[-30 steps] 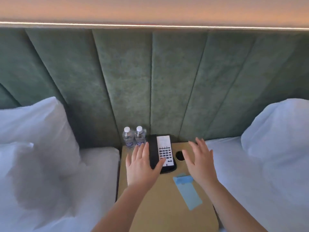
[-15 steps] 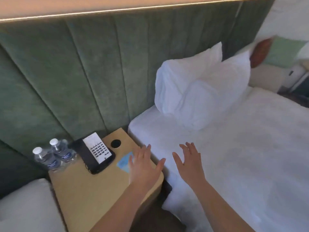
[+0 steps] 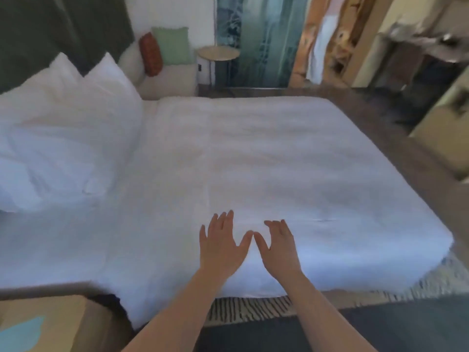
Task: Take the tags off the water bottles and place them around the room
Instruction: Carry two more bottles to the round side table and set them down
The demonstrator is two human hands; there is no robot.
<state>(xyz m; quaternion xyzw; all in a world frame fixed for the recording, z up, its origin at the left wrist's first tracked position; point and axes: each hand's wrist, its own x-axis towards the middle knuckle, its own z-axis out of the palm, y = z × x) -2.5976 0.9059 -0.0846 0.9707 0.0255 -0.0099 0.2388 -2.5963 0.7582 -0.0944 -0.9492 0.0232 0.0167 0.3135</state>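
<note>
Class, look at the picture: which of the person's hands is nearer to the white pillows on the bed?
Left. The left hand lies on the pillows' side, though well short of them; the right hand is beside it, farther from them.

Two bare forearms reaching up from six o'clock toward twelve, left hand [image 3: 220, 243] palm down with fingers straight and spread, thumb angled toward two o'clock, right hand [image 3: 278, 246] just beside it, fingers slightly bent, thumb toward ten o'clock, thumb tips nearly touching, both holding nothing
</note>
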